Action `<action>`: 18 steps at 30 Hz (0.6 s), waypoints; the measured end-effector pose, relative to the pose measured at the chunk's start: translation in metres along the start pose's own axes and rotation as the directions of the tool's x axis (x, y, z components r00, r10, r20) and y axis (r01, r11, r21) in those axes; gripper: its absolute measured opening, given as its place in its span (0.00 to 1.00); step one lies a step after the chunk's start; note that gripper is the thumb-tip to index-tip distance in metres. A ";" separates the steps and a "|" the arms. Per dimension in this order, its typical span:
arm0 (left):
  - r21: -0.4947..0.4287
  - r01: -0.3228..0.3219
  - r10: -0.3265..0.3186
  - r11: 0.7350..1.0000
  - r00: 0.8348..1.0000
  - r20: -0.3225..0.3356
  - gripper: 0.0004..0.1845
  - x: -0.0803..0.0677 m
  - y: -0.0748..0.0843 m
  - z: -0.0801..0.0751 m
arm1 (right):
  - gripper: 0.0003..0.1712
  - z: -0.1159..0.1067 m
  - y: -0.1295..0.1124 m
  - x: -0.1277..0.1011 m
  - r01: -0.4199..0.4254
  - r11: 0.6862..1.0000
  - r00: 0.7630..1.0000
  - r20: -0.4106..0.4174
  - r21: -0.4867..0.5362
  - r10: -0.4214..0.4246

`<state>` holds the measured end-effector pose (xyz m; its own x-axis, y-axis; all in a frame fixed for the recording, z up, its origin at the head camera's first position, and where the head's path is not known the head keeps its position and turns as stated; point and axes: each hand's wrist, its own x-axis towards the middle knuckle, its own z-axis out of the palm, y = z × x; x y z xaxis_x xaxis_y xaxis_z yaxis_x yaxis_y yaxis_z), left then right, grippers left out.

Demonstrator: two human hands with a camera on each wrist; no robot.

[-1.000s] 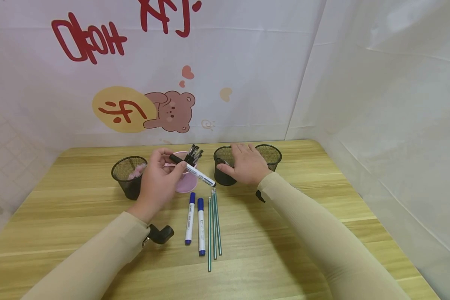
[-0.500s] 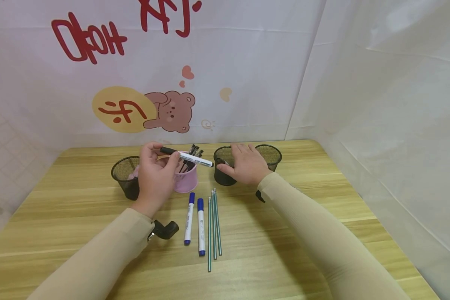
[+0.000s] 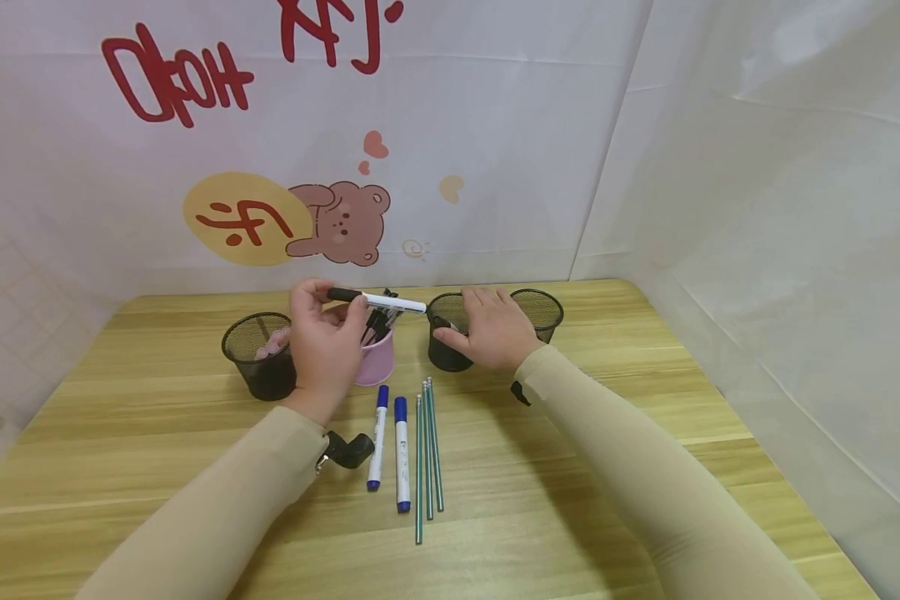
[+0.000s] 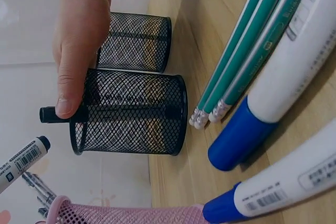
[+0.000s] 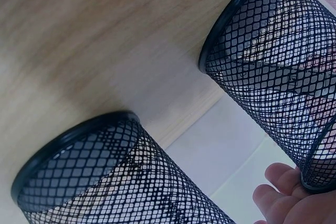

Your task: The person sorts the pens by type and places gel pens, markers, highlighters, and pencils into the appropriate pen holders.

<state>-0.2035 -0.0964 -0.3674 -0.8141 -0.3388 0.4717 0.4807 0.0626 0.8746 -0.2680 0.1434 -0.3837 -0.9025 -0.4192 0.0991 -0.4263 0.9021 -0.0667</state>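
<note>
Item: white-barrelled marker with black cap (image 3: 375, 300), held in the pinching fingers of the left hand (image 3: 324, 346), raised above the table. Long axis near level, black cap toward the person's left, bare tip pointing right at the black wire-mesh pen cup (image 3: 446, 333). That cup's rim lies just beyond the tip; the pink mesh cup holding black pens (image 3: 377, 357) stands directly below the barrel. Right hand (image 3: 491, 329): fingers curved round the black mesh cup's rim, thumb on its near wall, steadying it. Second black mesh cup (image 3: 542, 310) behind; third (image 3: 258, 354) to the left. On the wooden table (image 3: 645, 400): two blue-capped markers (image 3: 390, 437) and three green pencils (image 3: 427, 446), lying lengthwise.
</note>
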 end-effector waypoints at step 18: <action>0.111 0.007 -0.016 0.994 0.997 0.079 0.20 -0.006 -0.012 0.016 | 0.57 0.001 0.000 0.000 -0.012 1.000 1.000 0.003 0.004 0.012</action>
<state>-0.2098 -0.0798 -0.3783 -0.8447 -0.2645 0.4654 0.4362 0.1637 0.8848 -0.2678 0.1429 -0.3844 -0.9077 -0.4087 0.0954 -0.4157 0.9066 -0.0718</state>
